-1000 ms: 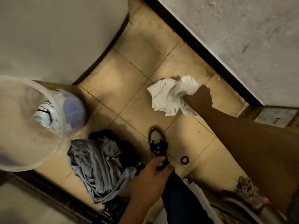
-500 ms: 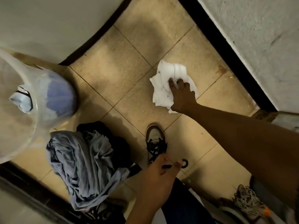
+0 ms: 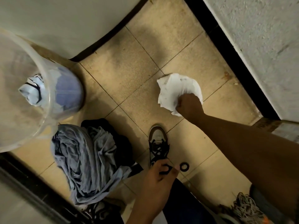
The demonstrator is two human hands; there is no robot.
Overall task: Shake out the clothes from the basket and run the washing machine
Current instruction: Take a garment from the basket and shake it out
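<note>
Tan tiled floor (image 3: 137, 65), worn and stained, with dark grout lines; black skirting along pale walls (image 3: 258, 38) at top right and top left. Black ring (image 3: 185, 167) lying flat on a tile beside the shoe (image 3: 157, 143). Mop head (image 3: 246, 207) at the lower right corner. Cardboard box (image 3: 278, 128) at the right edge, with a label too blurred to read (no other writing legible).

Clear plastic basket (image 3: 37, 88) standing at left, holding a pale blue garment (image 3: 30, 92) at its bottom. Grey-blue clothes (image 3: 85, 162) heaped over dark cloth on the floor, just beside the basket.

Right hand (image 3: 189, 107) reaching down, fingers curled tight into a fist round a crumpled white cloth (image 3: 176, 88) on the floor. Left hand (image 3: 155, 180) low near the shoe, fingers loosely curled, holding nothing.
</note>
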